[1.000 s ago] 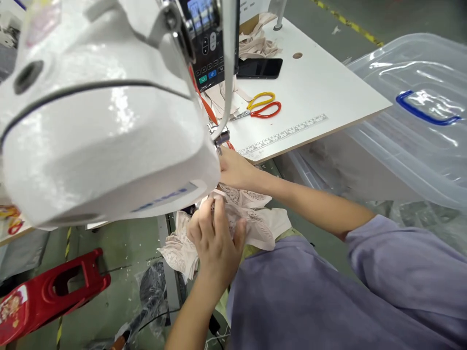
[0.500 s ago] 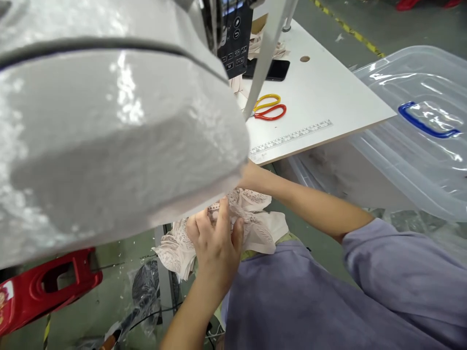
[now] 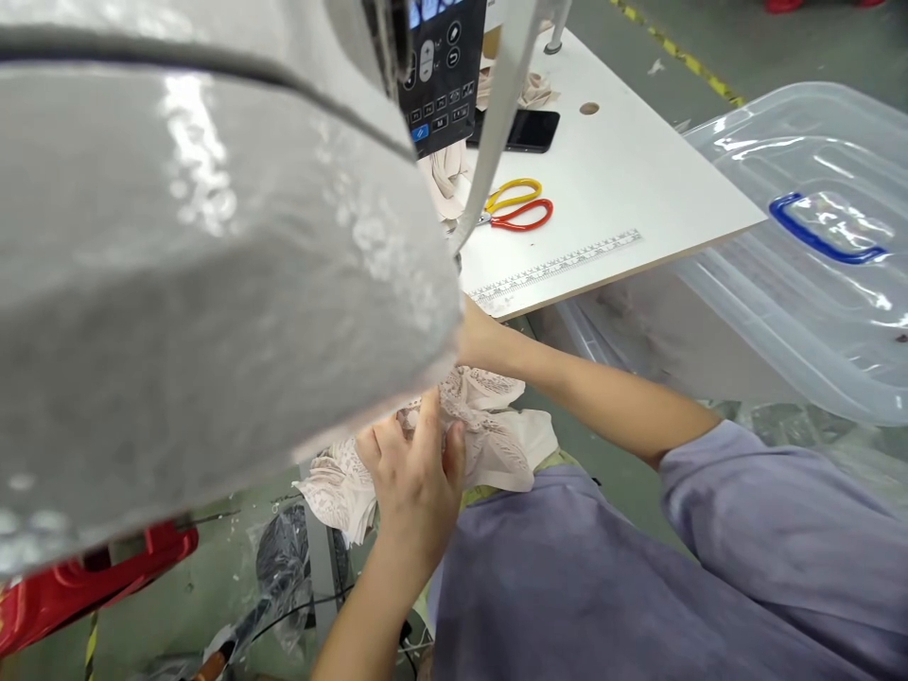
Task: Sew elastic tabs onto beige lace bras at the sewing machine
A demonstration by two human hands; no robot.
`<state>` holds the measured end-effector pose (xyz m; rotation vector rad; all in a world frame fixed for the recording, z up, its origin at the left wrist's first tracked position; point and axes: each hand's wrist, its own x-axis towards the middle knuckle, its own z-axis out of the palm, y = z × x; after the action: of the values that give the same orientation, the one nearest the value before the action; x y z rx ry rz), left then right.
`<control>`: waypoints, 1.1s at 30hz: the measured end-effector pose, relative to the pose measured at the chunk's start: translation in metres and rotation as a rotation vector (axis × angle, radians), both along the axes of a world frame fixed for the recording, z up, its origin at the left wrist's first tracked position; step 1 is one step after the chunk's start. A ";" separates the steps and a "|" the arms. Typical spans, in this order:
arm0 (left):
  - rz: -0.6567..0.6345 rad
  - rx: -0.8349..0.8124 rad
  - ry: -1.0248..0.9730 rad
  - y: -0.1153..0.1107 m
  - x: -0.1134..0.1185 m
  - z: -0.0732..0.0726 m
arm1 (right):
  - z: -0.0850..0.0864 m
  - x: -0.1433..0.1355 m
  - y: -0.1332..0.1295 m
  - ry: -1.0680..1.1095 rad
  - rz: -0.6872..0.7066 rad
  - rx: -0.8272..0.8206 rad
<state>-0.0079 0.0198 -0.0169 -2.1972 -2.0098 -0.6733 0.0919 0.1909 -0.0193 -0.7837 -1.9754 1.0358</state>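
A large grey-white machine head fills the upper left and hides the area beneath it. Below its lower edge, my left hand rests on a bunched pale pink lace fabric, fingers spread and pointing up under the machine. The fingertips are partly at the machine's edge. My right forearm reaches in from the right, and my right hand shows only near the wrist; its fingers are hidden behind the machine head. More of the lace hangs to the left of my left hand.
On the white table lie red-and-yellow scissors, a black phone, and pale fabric pieces. A printed ruler runs near its edge. A control panel stands behind. Clear plastic bin at right; red object lower left.
The view has shifted slightly, so the machine head sits further left and more of the control panel and fabric pieces shows. My left hand stays on the lace.
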 end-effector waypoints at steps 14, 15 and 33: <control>-0.011 0.015 0.009 0.001 -0.001 -0.002 | -0.006 0.000 0.008 -0.069 0.032 0.057; -0.010 0.016 0.010 0.001 0.000 -0.002 | -0.006 0.000 0.008 -0.073 0.033 0.058; 0.359 -0.047 -0.703 -0.002 -0.047 -0.017 | -0.019 -0.006 0.003 -0.047 -0.002 0.087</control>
<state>-0.0546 0.0179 -0.0343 -1.6668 -2.6457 -1.4991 0.0858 0.1940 -0.0387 -0.7683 -2.0447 0.9310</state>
